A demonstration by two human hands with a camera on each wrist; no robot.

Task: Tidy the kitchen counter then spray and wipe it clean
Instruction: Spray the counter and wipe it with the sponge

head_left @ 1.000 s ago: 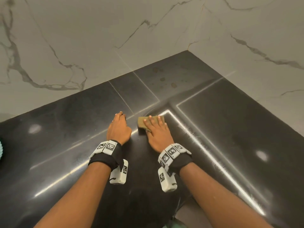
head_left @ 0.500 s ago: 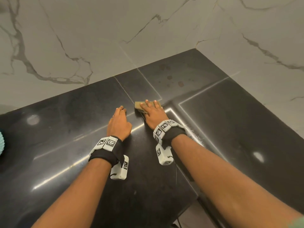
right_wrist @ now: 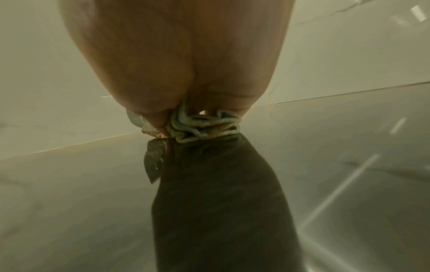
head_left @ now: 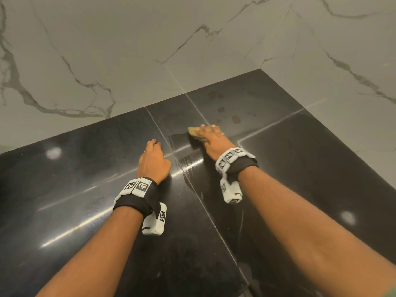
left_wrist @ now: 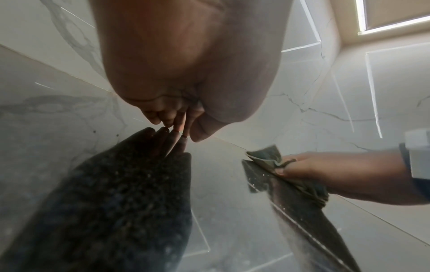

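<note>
- No brand or readable writing shows; both wrist bands (head_left: 140, 185) carry only black-and-white square marker patterns.
- The right hand (head_left: 213, 139) lies flat on a folded olive cloth (head_left: 194, 132), fingers spread, pressing it onto the black counter (head_left: 85, 189) near the far marble wall (head_left: 128, 50).
- The cloth's long axis cannot be told; the hand covers most of it.
- The left hand (head_left: 153, 160) rests to the cloth's left, fingertips (left_wrist: 177, 127) pressed together on the counter, holding nothing.
- Brownish spots (head_left: 235, 119) lie just beyond the cloth.
</note>
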